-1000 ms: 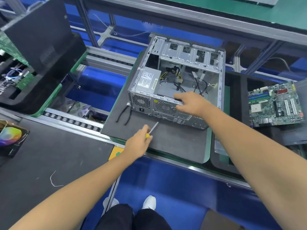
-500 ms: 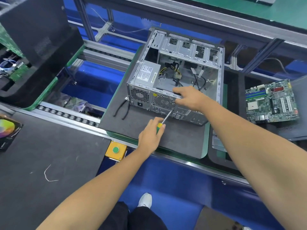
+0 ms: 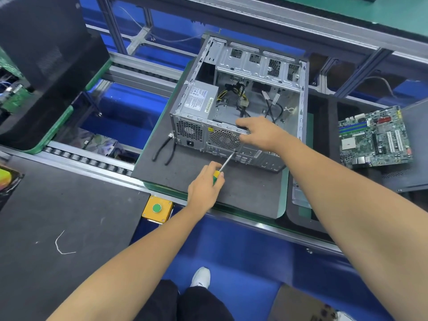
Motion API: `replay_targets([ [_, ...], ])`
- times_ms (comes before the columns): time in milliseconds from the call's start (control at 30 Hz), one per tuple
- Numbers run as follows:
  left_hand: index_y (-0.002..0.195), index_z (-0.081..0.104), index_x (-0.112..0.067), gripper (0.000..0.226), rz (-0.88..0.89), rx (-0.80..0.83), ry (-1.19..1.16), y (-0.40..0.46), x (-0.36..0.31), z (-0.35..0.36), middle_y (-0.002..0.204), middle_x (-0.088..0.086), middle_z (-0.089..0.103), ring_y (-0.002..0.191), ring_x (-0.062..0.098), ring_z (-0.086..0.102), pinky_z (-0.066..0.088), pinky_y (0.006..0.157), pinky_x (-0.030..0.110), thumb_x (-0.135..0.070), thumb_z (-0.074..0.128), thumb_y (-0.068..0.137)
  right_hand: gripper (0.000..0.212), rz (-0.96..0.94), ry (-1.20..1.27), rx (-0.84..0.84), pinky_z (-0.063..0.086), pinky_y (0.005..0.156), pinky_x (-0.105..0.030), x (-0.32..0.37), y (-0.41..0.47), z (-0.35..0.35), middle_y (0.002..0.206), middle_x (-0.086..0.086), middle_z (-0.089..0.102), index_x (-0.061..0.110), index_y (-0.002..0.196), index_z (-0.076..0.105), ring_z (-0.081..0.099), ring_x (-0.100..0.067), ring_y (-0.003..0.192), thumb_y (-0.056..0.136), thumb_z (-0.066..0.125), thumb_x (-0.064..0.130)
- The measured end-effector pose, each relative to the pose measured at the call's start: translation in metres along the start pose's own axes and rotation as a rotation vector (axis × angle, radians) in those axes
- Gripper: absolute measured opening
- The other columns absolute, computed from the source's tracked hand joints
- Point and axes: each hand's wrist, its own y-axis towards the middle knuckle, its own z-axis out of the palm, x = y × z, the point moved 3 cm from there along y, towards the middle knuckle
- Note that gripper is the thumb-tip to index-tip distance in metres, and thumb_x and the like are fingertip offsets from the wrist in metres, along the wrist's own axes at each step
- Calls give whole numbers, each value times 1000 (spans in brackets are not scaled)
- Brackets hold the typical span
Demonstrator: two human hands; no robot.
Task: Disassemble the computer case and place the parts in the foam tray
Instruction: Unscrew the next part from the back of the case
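An open silver computer case (image 3: 259,68) lies on a dark foam mat (image 3: 243,191), its rear panel facing me. A grey power supply (image 3: 200,99) sits in its near left corner, with loose cables (image 3: 240,98) inside. My left hand (image 3: 205,187) grips a screwdriver (image 3: 222,166) with a yellow and green handle; its tip touches the rear panel below the fan grille (image 3: 223,139). My right hand (image 3: 261,133) holds the top edge of the rear panel, fingers curled over it. A green motherboard (image 3: 375,137) lies in the dark foam tray (image 3: 398,179) to the right.
Black-handled pliers (image 3: 165,149) lie on the mat left of the case. A yellow box with a green button (image 3: 157,208) sits at the conveyor's front rail. A black case panel (image 3: 46,54) stands at the far left. Rollers (image 3: 88,159) run along the conveyor.
My left hand moved forward and right with the screwdriver until its tip reached the rear panel. My right hand stayed on the panel's top edge.
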Motion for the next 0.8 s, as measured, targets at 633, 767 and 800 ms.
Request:
replay_targets([
  [633, 114, 52, -43, 11, 22, -36, -76, 3, 4, -2, 103, -18, 61, 88, 6, 60, 52, 71, 33, -43, 47, 103, 20, 9, -23, -4, 24, 56, -35, -3, 2, 1, 66, -2, 36, 14, 83, 39, 31, -18, 58, 88, 57, 21],
  [767, 112, 51, -44, 11, 48, -32, -52, 2, 2, -2, 103, -20, 61, 86, 6, 60, 50, 69, 32, -44, 46, 102, 21, 17, -14, -12, 22, 55, -35, -4, 2, 2, 65, -2, 34, 12, 84, 39, 29, -18, 58, 88, 58, 20],
  [800, 112, 51, -44, 11, 51, -34, -46, 2, 1, -2, 103, -19, 61, 85, 6, 60, 50, 69, 32, -44, 46, 102, 21, 18, -14, -12, 22, 55, -35, -4, 2, 2, 65, -2, 34, 12, 84, 39, 29, -18, 58, 88, 58, 21],
])
